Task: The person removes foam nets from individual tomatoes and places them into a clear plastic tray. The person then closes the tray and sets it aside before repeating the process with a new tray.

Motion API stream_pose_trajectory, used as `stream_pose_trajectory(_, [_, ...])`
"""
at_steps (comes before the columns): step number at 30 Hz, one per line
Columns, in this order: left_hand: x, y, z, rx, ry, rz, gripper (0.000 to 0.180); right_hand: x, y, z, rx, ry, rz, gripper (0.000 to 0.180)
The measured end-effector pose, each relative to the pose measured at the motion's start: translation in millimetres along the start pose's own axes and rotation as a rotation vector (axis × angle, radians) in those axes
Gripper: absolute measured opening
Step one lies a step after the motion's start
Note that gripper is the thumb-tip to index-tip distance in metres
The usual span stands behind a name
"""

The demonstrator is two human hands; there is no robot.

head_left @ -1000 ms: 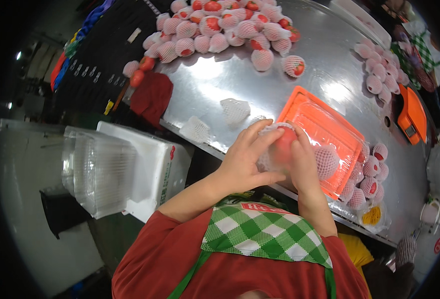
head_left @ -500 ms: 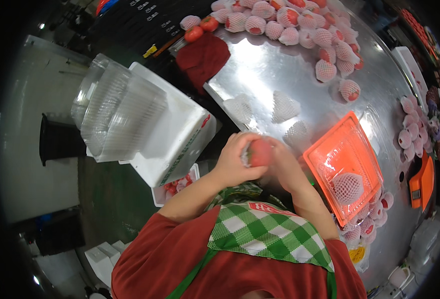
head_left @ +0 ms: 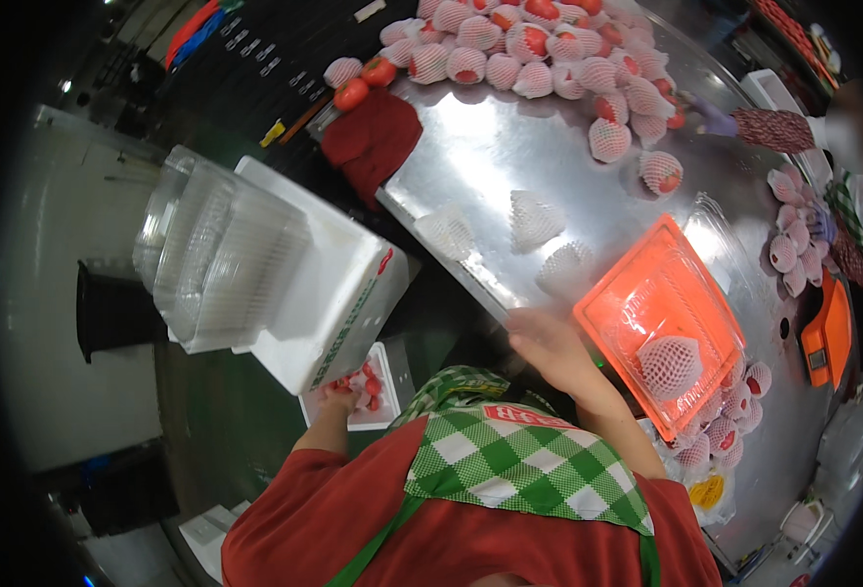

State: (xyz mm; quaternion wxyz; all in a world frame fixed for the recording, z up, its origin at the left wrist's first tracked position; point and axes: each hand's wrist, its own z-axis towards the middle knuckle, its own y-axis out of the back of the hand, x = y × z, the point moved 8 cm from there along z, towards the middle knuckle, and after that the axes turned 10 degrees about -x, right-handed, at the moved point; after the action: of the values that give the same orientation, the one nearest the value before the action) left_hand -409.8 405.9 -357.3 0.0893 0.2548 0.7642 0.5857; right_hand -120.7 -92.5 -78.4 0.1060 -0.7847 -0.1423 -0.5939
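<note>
My left hand (head_left: 337, 395) reaches down into a white foam box (head_left: 392, 380) of red tomatoes (head_left: 373, 387), low beside the table; its fingers are lost among them. At the table's near edge, my right hand (head_left: 547, 348) has its slightly blurred fingers stretched out, and nothing shows in it. Just beyond it, white foam nets (head_left: 537, 221) lie on the metal table (head_left: 470, 157). To its right stands an orange tray (head_left: 602, 311) with a clear plastic container (head_left: 690, 303) on it and one loose foam net (head_left: 670, 366) on top.
Many net-wrapped tomatoes (head_left: 534, 44) are heaped at the far side, with more (head_left: 725, 430) beside the tray. A dark red cloth (head_left: 373, 142) lies at the table corner. Clear containers (head_left: 226, 254) are stacked on a white foam box (head_left: 329, 259) at left. A co-worker's sleeve (head_left: 774, 130) shows at right.
My left hand has left the table edge and dropped into the box at lower left. The red tomato has gone from between my hands. My right hand stays near the edge.
</note>
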Motion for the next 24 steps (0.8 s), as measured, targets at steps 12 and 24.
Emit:
stream_pose_trajectory(12, [-500.3,307.5,-143.1,0.56,-1.186,-1.089,0.016,57.3,72.0,-46.5,-0.173,0.198,0.351,0.015])
stream_pose_trajectory(24, [-757.8,414.0,41.3,-0.517,-1.247,-0.624,0.067,55.8,146.2,-85.1,-0.733,0.307,0.593,0.019])
